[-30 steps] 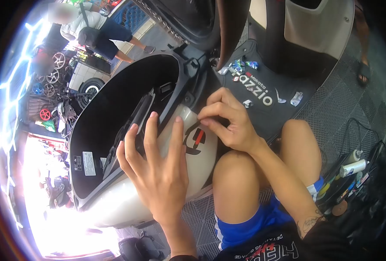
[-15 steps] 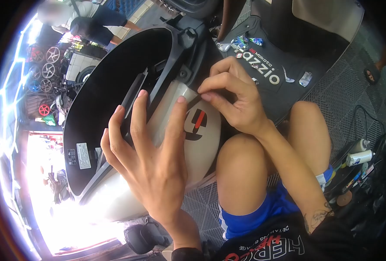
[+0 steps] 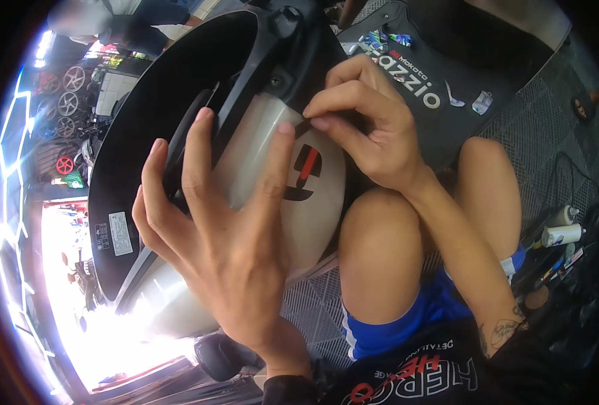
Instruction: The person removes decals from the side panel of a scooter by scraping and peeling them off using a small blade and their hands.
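Observation:
A glossy light-grey scooter body panel [image 3: 313,233] lies in front of me, with a black and red decal [image 3: 307,165] on it. My left hand [image 3: 229,236] is spread over it, its index fingertip on the pale upper end of the panel. The other left fingers reach across toward the dark interior. My right hand [image 3: 374,125] pinches thumb and index finger together at the panel's upper corner, close to the left index fingertip. A small dark edge shows by the pinch; whatever it holds is too small to make out.
A large black part [image 3: 127,182] with a white label [image 3: 119,233] borders the panel. On a dark mat [image 3: 488,57] lie crumpled wrappers [image 3: 481,102]. White bottles [image 3: 561,235] and small tools stand at the right. Wheels [image 3: 68,104] hang at the left; another person [image 3: 137,30] is at the back.
The view has shifted, so the scooter sits slightly higher and further left. The left fingers spread a little wider; the right hand keeps its pinch at the panel corner.

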The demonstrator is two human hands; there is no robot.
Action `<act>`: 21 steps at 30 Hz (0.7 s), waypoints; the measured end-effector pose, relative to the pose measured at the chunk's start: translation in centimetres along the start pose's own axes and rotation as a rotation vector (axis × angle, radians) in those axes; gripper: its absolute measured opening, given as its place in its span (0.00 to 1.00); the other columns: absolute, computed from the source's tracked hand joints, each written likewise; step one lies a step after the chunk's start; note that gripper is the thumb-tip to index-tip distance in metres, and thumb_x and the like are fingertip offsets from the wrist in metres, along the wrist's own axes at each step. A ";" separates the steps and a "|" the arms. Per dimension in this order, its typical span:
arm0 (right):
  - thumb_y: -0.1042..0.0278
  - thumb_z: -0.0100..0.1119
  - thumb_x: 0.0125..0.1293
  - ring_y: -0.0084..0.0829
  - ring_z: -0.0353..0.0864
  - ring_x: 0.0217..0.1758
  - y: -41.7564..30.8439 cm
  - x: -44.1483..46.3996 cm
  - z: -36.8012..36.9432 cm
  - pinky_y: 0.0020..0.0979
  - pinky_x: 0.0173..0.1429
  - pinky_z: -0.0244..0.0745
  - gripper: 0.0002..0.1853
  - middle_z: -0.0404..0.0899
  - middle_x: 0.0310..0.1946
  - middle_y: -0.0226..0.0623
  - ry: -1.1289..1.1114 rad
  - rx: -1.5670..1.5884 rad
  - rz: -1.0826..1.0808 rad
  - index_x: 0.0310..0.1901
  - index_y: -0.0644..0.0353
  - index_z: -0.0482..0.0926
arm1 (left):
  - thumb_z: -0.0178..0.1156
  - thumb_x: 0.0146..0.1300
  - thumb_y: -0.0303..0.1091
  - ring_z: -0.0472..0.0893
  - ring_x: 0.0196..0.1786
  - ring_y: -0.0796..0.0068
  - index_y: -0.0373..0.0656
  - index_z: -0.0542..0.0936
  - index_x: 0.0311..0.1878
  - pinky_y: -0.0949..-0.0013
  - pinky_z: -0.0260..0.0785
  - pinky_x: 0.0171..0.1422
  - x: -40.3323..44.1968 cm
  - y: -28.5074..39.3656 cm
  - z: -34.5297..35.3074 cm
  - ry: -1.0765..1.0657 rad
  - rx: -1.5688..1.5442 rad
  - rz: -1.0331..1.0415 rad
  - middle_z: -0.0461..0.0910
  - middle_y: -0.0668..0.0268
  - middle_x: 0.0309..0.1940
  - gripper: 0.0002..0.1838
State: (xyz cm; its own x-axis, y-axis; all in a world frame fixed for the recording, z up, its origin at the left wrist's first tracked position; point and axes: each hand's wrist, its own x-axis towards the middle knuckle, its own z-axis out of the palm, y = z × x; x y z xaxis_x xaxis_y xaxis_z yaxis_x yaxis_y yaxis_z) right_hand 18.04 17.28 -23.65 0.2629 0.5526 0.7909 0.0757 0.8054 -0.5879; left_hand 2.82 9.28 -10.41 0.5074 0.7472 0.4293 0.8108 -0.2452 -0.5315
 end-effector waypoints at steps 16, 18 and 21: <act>0.81 0.73 0.58 0.29 0.77 0.45 0.4 -0.3 0.2 0.29 0.49 0.74 0.09 0.75 0.39 0.32 0.020 0.103 0.040 0.39 0.57 0.89 | 0.67 0.59 0.30 0.66 0.77 0.52 0.68 0.89 0.61 0.49 0.55 0.82 0.1 0.4 0.0 0.028 -0.063 -0.013 0.75 0.66 0.73 0.27; 0.82 0.73 0.58 0.29 0.78 0.45 0.5 -0.4 0.2 0.29 0.49 0.74 0.09 0.75 0.39 0.32 0.013 0.109 0.041 0.39 0.57 0.89 | 0.67 0.61 0.31 0.65 0.77 0.52 0.69 0.89 0.61 0.48 0.54 0.82 0.1 0.3 -0.1 0.021 -0.050 -0.008 0.74 0.65 0.73 0.25; 0.81 0.73 0.58 0.29 0.78 0.44 0.1 -0.2 0.1 0.30 0.49 0.75 0.09 0.75 0.40 0.34 0.007 0.093 0.049 0.39 0.57 0.89 | 0.65 0.64 0.33 0.64 0.78 0.51 0.68 0.89 0.61 0.47 0.52 0.83 0.0 0.2 -0.7 -0.024 0.003 -0.014 0.74 0.64 0.74 0.23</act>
State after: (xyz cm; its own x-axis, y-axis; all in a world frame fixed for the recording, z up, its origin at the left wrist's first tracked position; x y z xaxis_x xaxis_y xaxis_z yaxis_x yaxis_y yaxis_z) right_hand 17.89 17.30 -23.84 0.2712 0.5906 0.7600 -0.0269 0.7939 -0.6074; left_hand 3.24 8.82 -10.02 0.4887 0.7653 0.4189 0.8170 -0.2330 -0.5274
